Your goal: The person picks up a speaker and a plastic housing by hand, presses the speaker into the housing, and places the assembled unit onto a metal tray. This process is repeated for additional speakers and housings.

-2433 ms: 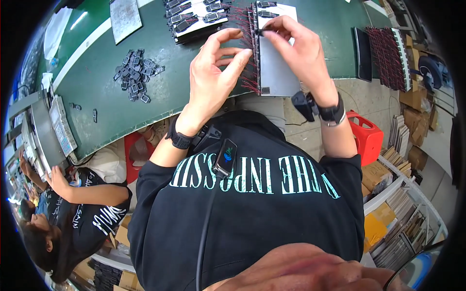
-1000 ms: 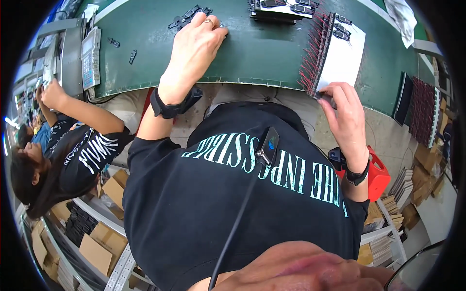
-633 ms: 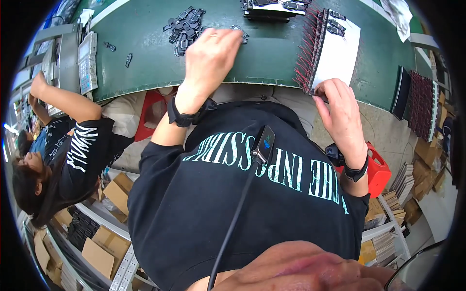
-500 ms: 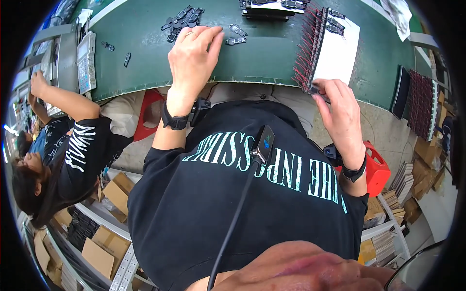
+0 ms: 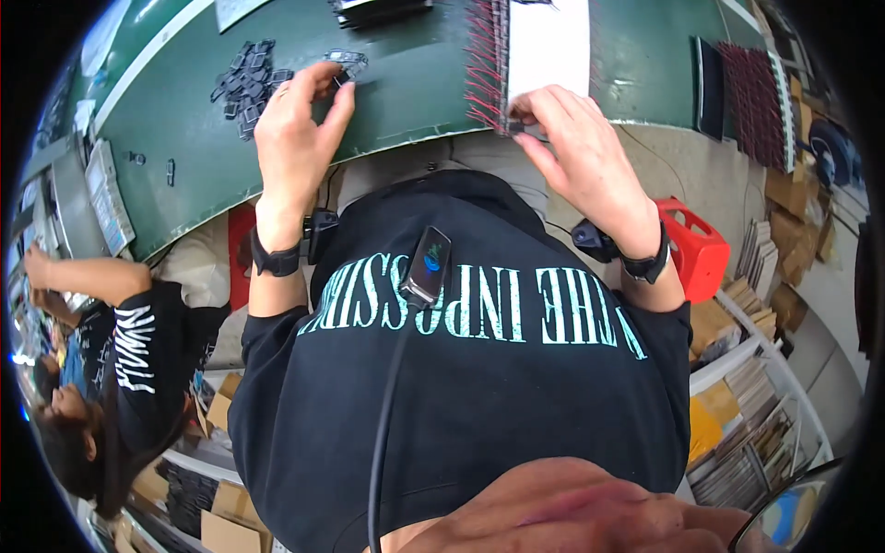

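My left hand (image 5: 297, 129) is over the green table, thumb and forefinger closing on a small black plastic frame (image 5: 342, 77). Beside those fingertips lies another small frame (image 5: 352, 61) with a clear middle. To its left sits a heap of similar black parts (image 5: 249, 85). My right hand (image 5: 581, 138) pinches a small dark piece (image 5: 516, 127) at the near end of a black strip (image 5: 503, 64) with red wires sticking out. The fingers partly hide that piece. A white board (image 5: 550, 46) lies along the strip's right side.
A dark stack (image 5: 380, 11) stands at the table's far edge. Two loose parts lie left, near a keypad device (image 5: 109, 198). More red-wired strips (image 5: 756, 106) are at the right. A red stool (image 5: 691, 249) stands beside me; a co-worker (image 5: 111, 359) sits left.
The whole view has shifted. My left hand has moved right, from beside the heap to the loose frames, and its fingers have closed on one. My right hand stays at the strip's near end.
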Demonstrator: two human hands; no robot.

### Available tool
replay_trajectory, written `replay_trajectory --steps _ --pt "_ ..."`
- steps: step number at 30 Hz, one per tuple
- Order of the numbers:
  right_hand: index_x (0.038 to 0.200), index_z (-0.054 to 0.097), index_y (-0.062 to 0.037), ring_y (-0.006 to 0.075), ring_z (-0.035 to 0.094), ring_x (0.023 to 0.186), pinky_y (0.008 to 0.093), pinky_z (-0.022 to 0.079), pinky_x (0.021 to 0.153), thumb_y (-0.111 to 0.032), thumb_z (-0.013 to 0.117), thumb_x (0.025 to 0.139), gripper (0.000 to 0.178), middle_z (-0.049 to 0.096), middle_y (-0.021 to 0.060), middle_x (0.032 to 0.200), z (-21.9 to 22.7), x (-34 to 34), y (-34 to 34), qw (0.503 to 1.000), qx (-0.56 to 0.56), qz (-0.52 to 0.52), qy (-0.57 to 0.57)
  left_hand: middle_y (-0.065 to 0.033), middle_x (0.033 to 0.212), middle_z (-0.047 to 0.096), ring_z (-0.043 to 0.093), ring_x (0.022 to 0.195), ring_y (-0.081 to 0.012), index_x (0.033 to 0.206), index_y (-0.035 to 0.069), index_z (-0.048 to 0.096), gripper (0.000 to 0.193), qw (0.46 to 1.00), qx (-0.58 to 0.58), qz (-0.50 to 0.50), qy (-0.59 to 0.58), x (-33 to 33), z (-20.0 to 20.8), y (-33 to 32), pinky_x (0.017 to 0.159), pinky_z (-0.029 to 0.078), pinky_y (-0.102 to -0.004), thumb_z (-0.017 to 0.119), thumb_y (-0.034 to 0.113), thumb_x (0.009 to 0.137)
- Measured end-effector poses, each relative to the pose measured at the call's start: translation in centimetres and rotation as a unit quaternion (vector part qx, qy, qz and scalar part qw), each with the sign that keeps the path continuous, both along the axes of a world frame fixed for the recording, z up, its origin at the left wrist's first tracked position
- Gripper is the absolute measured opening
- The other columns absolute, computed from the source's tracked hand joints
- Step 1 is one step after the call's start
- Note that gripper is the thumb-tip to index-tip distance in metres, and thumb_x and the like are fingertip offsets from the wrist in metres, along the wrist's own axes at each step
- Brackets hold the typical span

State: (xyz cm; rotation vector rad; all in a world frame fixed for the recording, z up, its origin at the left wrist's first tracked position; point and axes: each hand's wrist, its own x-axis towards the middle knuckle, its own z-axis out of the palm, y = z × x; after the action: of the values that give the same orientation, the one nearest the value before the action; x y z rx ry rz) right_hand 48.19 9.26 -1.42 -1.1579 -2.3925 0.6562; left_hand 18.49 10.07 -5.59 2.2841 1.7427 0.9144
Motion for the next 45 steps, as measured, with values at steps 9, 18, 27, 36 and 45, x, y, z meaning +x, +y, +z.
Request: replay_trajectory --steps 9,18,27,36,45 --pt "0.100 0.055 -0.0029 0.0327 0.058 0.090 0.0411 0.045 0.083 0.000 0.067 0.081 0.022 0.057 0.0127 0.093 0.6 -3.6 1.7 1.000 0.006 0.002 -0.013 -0.0061 0.091 0.072 0.069 0.083 -0.0131 0.109 0.004 0.070 0.026 0.967 -0.084 -0.028 -0.237 0.1 0.5 1.8 0.077 0.054 -0.0263 0.076 0.009 0.084" --pt "0.113 0.065 -0.0016 0.0255 0.061 0.086 0.0375 0.049 0.078 0.002 0.066 0.084 0.029 0.062 0.0114 0.094 2.4 -7.2 3.9 0.998 -0.016 -0.037 0.047 -0.0045 0.100 0.072 0.067 0.091 -0.0094 0.117 0.003 0.069 0.029 0.871 -0.182 -0.033 -0.455 -2.4 1.1 2.9 0.085 0.054 -0.0249 0.074 0.005 0.088" --pt "0.104 0.072 -0.0009 0.0090 0.063 0.088 0.0249 0.051 0.080 -0.001 0.069 0.090 0.015 0.069 0.0033 0.096 5.2 -6.1 8.3 0.959 -0.058 -0.154 0.230 -0.0052 0.103 0.072 0.068 0.094 -0.0098 0.117 0.000 0.069 0.029 0.874 -0.173 -0.076 -0.447 1.7 3.8 6.7 0.085 0.055 -0.0254 0.074 0.006 0.089" --pt "0.104 0.070 -0.0005 0.0046 0.060 0.083 0.0193 0.048 0.076 -0.006 0.071 0.092 0.013 0.068 -0.0014 0.093 2.5 -7.2 10.1 0.890 -0.218 -0.144 0.374 -0.0056 0.107 0.071 0.066 0.096 -0.0091 0.121 -0.001 0.065 0.030 0.869 -0.199 -0.106 -0.440 2.9 3.7 7.6 0.085 0.052 -0.0207 0.070 -0.001 0.092" --pt "0.102 0.069 0.0002 0.0058 0.062 0.087 0.0214 0.051 0.079 -0.007 0.070 0.092 0.012 0.068 0.0008 0.094 1.6 -7.8 9.7 0.904 -0.245 -0.132 0.326 -0.0078 0.098 0.074 0.071 0.091 -0.0116 0.114 0.001 0.069 0.027 0.870 -0.191 -0.105 -0.442 2.7 2.1 7.6 0.082 0.057 -0.0261 0.074 0.006 0.088"
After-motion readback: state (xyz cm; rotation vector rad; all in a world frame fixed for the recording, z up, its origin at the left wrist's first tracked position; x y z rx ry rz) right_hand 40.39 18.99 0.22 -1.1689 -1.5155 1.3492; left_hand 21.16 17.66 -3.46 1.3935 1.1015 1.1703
